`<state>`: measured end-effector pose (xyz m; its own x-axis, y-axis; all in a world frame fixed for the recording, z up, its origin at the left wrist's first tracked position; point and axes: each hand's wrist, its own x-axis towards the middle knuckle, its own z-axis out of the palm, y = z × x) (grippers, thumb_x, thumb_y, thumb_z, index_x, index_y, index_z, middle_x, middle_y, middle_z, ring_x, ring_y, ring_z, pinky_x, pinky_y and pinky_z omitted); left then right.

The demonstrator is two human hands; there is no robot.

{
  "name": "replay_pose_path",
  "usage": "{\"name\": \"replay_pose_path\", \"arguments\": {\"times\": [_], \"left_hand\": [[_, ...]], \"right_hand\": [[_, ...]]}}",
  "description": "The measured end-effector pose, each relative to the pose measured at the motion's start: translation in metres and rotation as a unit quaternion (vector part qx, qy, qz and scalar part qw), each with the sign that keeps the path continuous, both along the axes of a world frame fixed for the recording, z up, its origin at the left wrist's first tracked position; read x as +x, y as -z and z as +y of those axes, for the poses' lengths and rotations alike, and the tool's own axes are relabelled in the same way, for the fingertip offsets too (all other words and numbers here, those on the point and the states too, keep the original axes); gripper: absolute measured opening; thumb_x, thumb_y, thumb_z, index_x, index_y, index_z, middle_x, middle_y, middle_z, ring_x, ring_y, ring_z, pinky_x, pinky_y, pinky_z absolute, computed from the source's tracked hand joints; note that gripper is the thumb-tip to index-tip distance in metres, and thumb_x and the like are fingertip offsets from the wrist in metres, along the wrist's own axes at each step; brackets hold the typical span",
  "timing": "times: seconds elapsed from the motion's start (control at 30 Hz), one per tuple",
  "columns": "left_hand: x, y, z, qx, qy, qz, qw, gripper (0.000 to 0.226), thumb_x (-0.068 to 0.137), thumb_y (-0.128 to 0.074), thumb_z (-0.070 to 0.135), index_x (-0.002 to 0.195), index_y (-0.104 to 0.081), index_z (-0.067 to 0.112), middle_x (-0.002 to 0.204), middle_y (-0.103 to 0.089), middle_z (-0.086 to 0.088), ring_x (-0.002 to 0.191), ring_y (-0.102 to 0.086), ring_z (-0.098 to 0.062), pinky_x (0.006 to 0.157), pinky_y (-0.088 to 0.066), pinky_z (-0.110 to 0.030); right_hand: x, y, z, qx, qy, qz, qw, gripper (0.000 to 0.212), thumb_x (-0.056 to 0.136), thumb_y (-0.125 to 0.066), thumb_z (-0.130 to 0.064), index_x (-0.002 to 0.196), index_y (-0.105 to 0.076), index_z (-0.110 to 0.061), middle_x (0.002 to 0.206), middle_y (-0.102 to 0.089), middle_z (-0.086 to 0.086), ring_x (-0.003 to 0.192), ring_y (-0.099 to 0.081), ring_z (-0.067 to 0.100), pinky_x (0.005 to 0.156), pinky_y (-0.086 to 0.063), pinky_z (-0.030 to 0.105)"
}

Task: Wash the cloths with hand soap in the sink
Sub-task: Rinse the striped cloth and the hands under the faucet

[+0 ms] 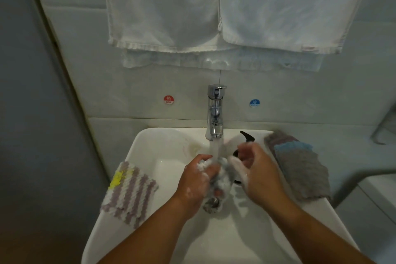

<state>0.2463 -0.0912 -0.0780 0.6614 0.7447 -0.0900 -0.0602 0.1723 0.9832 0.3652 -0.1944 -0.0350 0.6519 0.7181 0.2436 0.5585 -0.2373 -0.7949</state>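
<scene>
A wet, soapy grey-and-white cloth (221, 180) hangs over the drain of the white sink (150, 143), right under the running water of the chrome tap (215, 111). My left hand (196, 180) grips the cloth's upper part, foam on its fingers. My right hand (257, 169) is beside the cloth with curled, foamy fingers; whether it holds the cloth is unclear. Behind my right hand stands a black pump of a soap bottle (247, 136), mostly hidden.
A purple-and-white striped cloth with a yellow patch (128, 193) lies on the sink's left rim. Grey and blue cloths (300, 165) lie stacked on the right rim. Two white towels (214, 6) hang on the wall above. Hot and cold stickers flank the tap.
</scene>
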Motion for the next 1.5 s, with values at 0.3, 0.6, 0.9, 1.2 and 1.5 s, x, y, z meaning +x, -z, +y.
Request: {"name": "replay_pose_path", "arguments": {"times": [0.3,0.6,0.9,1.2,1.5], "left_hand": [[-0.007,-0.001,-0.004,0.036,-0.074,0.008,0.997,0.008,0.099,-0.063,0.03,0.106,-0.067,0.027,0.103,-0.073,-0.006,0.093,-0.074,-0.026,0.069,-0.064,-0.045],[-0.009,0.0,-0.012,0.09,-0.114,0.101,0.984,0.027,0.106,-0.039,0.05,0.115,-0.058,0.033,0.102,-0.069,0.002,0.09,-0.071,-0.019,0.077,-0.064,-0.043],[-0.007,0.007,-0.013,0.155,-0.118,0.102,0.976,0.013,0.102,-0.049,0.051,0.102,-0.058,0.042,0.099,-0.07,0.005,0.092,-0.071,-0.021,0.081,-0.061,-0.052],[-0.009,0.007,-0.011,0.113,-0.125,0.164,0.972,0.029,0.105,-0.035,0.053,0.119,-0.048,0.031,0.105,-0.067,-0.002,0.091,-0.069,-0.021,0.073,-0.064,-0.041],[-0.001,0.011,-0.022,0.234,-0.036,0.15,0.96,0.019,0.105,-0.043,0.046,0.118,-0.052,0.035,0.104,-0.07,0.003,0.09,-0.07,-0.014,0.081,-0.061,-0.042]], "right_hand": [[-0.033,0.03,0.019,-0.002,-0.067,0.274,0.959,0.018,0.104,-0.052,-0.033,0.121,-0.055,-0.028,0.111,-0.065,-0.002,0.097,-0.067,0.014,0.071,-0.062,0.024],[-0.037,0.035,0.05,0.075,-0.106,0.095,0.987,0.01,0.103,-0.052,-0.033,0.1,-0.061,-0.036,0.1,-0.066,-0.007,0.094,-0.066,0.008,0.084,-0.057,0.025],[-0.015,0.04,0.061,-0.065,-0.033,-0.034,0.997,0.035,0.107,-0.04,-0.029,0.087,-0.063,-0.011,0.079,-0.063,-0.002,0.072,-0.06,0.011,0.077,-0.052,0.033],[-0.04,0.054,0.052,0.057,-0.122,0.096,0.986,0.009,0.105,-0.048,-0.036,0.112,-0.051,-0.032,0.101,-0.065,-0.006,0.093,-0.066,0.006,0.082,-0.058,0.028],[-0.014,0.035,0.031,-0.041,0.008,0.143,0.989,0.046,0.107,-0.033,-0.046,0.095,-0.067,-0.017,0.087,-0.067,-0.002,0.081,-0.06,0.009,0.072,-0.043,0.025]]}}
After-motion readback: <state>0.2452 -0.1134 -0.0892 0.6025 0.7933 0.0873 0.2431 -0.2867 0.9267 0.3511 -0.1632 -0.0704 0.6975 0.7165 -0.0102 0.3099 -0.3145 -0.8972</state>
